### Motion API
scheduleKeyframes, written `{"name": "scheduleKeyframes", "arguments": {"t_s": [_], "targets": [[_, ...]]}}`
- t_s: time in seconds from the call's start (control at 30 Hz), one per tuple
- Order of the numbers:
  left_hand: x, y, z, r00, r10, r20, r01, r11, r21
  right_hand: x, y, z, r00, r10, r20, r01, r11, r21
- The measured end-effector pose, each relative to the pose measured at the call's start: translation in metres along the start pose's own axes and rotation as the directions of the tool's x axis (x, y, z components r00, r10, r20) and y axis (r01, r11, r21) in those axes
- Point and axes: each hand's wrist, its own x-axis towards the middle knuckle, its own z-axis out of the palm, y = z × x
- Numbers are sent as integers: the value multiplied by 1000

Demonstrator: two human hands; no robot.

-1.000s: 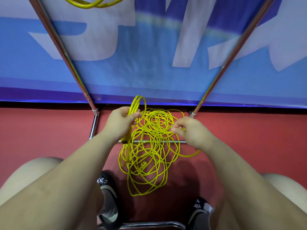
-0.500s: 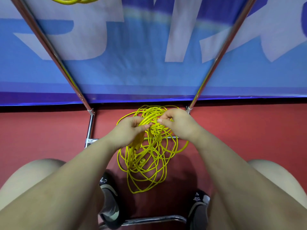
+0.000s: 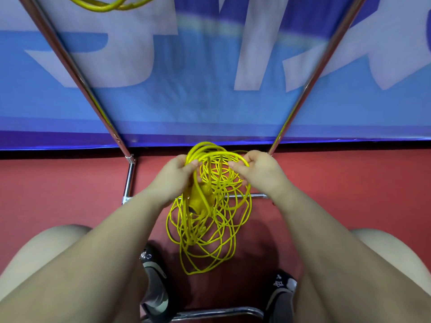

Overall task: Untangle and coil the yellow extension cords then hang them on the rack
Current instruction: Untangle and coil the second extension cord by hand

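Yellow thin plastic-coated extension cord (image 3: 210,220) is mid-coiling, we'd say: left hand (image 3: 173,180) grips gathered loops, right hand (image 3: 261,173) pinches the next strand, needing slack fed leftward.

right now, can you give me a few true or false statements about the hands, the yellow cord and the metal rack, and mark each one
1. Both hands grip the tangled yellow extension cord. True: the left hand and the right hand each hold loops near its top.
2. The cord is neatly coiled. False: most of it hangs below the hands in a loose tangle.
3. Another yellow cord shows at the top edge of the view. True.
4. The floor is green. False: the floor is red.
5. The shiny metal rack stands before a blue and white banner. True.
6. The person is barefoot. False: a dark shoe shows under the left arm.
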Motion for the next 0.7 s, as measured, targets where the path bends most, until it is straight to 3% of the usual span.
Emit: {"name": "scheduleKeyframes", "arguments": {"t_s": [0.1,0.2,0.33,0.53,0.63,0.7], "targets": [[4,1,-7,994,-57,-97,38,981,-191,1,1,2,994,62,90,-82,970,230],[6,3,-8,986,-102,-131,60,953,-296,0,-1,2,992,49,118,-84,946,314],[9,9,-12,980,-121,-158,43,904,-425,-1,-2,3,985,27,171,-68,967,244],[12,14,-25,983,-130,-131,31,814,-580,-6,4,10,908,43,417,-61,998,31],[12,14,-30,974,-137,-179,8,813,-582,-3,12,7,953,-7,304,-1,1000,27],[13,14,-32,963,-131,-234,-5,863,-504,-1,14,2,988,-76,134,53,984,171]]}}
